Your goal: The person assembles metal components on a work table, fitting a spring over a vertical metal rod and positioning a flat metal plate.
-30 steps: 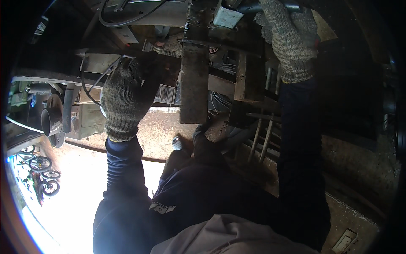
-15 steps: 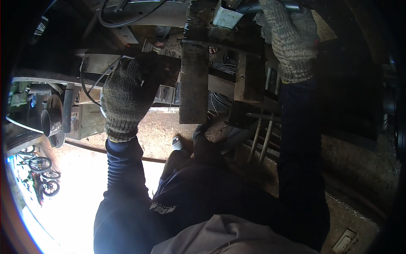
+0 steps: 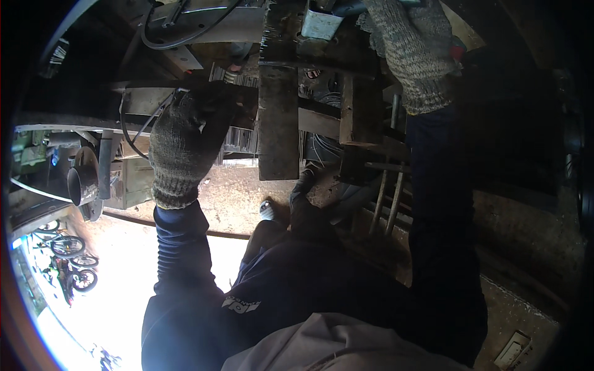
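Observation:
My left hand (image 3: pixel 177 151), in a grey knit glove, is at the left beside a dark horizontal metal beam (image 3: pixel 247 99). Its fingers curl into deep shadow there, and what they hold is hidden. At the top right, my right hand (image 3: pixel 416 55), in a similar glove, is closed round a grey metal pipe (image 3: pixel 351 7) near the picture's upper edge. Left of that hand sits a short piece of square metal tube (image 3: pixel 322 26). Between my hands, a flat wooden plank (image 3: pixel 278 123) points toward me, and a shorter wooden block (image 3: pixel 360 114) stands to its right.
A black cable (image 3: pixel 185 44) loops at the upper left. A round metal pipe end (image 3: pixel 83 184) is at the far left, with bicycles (image 3: pixel 68 247) beyond it in bright light. Metal rods (image 3: pixel 387 195) slant at the right, above the floor (image 3: pixel 229 191). Another person's foot (image 3: pixel 235 68) shows beyond the beam.
The view has shifted slightly. My right hand and the square tube appear a little further up and left in the picture; both hands keep much the same hold.

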### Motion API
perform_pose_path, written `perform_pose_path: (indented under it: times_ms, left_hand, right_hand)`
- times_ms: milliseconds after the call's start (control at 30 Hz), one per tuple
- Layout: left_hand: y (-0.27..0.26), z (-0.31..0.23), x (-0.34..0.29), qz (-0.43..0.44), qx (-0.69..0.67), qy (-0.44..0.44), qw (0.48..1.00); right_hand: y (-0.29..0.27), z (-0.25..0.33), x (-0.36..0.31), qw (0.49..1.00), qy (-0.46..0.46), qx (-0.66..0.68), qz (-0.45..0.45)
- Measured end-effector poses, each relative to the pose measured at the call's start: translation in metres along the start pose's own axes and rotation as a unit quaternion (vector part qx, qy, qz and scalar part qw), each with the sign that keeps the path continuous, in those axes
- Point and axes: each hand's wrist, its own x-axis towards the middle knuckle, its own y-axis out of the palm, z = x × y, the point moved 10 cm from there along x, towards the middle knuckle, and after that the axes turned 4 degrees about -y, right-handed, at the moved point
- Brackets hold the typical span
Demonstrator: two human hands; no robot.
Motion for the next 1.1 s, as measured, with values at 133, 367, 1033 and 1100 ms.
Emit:
perform_pose_path:
  times_ms: [133,367,1033,1100]
  left_hand:
    - [0.000,0.003,0.005,0.017,-0.076,-0.017,0.997]
    - [-0.003,-0.006,0.014,0.027,-0.108,-0.032,0.993]
    - [0.005,-0.030,0.026,0.001,-0.015,0.060,0.998]
    - [0.004,-0.042,0.025,-0.010,0.065,0.110,0.992]
  right_hand:
    - [-0.003,0.012,0.004,0.992,-0.109,-0.070,-0.004]
    - [-0.001,0.017,0.002,0.974,-0.083,-0.212,0.021]
    - [0.004,0.028,0.001,0.972,-0.088,-0.216,0.033]
    - [0.005,0.021,-0.002,0.988,0.038,-0.128,0.072]
